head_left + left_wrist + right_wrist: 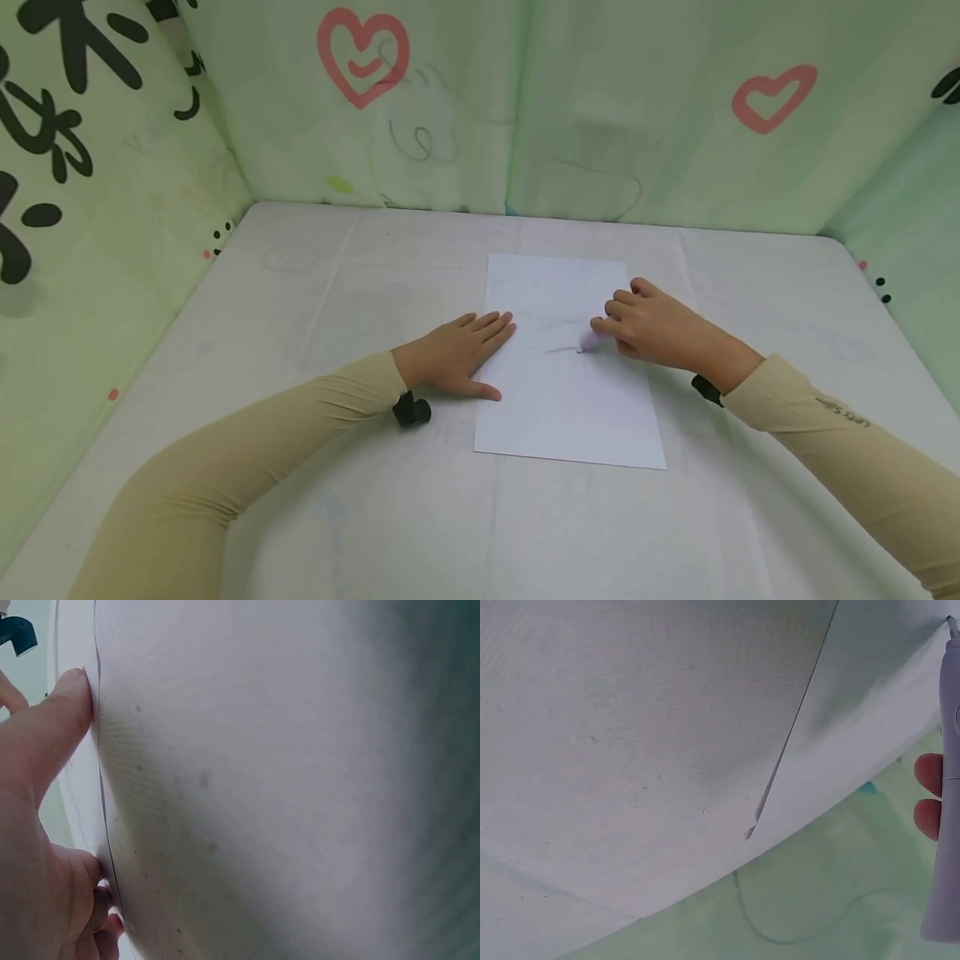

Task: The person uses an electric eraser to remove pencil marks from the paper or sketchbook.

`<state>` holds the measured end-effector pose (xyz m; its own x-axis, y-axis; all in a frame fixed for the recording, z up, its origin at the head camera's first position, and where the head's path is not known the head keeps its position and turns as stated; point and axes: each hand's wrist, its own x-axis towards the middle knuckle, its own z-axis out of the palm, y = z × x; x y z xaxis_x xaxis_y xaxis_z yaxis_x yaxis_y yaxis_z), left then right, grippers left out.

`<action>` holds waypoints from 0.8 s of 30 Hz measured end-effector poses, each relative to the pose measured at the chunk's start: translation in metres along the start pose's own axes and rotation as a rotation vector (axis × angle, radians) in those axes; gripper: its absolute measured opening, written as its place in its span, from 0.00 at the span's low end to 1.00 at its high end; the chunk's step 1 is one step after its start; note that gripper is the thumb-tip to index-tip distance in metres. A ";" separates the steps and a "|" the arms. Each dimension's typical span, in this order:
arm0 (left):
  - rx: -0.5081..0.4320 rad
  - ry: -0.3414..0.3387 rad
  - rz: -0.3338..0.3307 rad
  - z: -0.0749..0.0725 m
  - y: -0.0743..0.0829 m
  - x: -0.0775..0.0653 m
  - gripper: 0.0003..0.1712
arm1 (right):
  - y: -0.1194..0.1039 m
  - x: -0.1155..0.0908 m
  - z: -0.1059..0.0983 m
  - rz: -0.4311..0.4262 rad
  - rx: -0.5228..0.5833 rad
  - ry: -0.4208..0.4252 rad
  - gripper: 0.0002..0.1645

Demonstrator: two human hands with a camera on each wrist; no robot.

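Observation:
A white sheet of paper (570, 417) lies on the white-covered table, with a faint short line (561, 350) near its middle. My left hand (457, 354) rests flat at the sheet's left edge, fingers spread, fingertips and thumb on the paper. In the left wrist view the thumb (64, 712) presses by the paper's edge. Over the right part of the sheet, my right hand (656, 329) grips a lilac pen-shaped device (946, 855) with a slim grey tip. That tip touches the paper beside the line's right end. Most of the grip is out of the right wrist view.
The white tablecloth (360, 275) has creases and faint marks. Pale green curtains (600, 108) with pink hearts and black characters stand at the back and both sides. A black wrist device (411, 410) sits under the left wrist, another (707, 390) under the right.

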<state>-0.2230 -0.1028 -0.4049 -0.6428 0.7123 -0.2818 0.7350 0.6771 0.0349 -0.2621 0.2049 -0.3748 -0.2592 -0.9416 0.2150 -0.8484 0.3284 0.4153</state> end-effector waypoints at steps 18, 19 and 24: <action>-0.005 0.011 0.011 -0.001 0.000 -0.001 0.56 | -0.001 0.001 0.001 0.018 -0.034 0.009 0.20; -0.006 0.010 0.012 -0.001 0.000 -0.001 0.56 | -0.001 0.001 0.002 0.018 -0.031 0.008 0.20; -0.004 0.007 0.013 -0.001 0.001 -0.002 0.56 | -0.001 0.002 0.002 -0.006 -0.013 0.010 0.19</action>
<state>-0.2215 -0.1032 -0.4031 -0.6349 0.7222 -0.2744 0.7424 0.6686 0.0419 -0.2628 0.2026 -0.3763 -0.2496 -0.9427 0.2212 -0.8439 0.3238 0.4278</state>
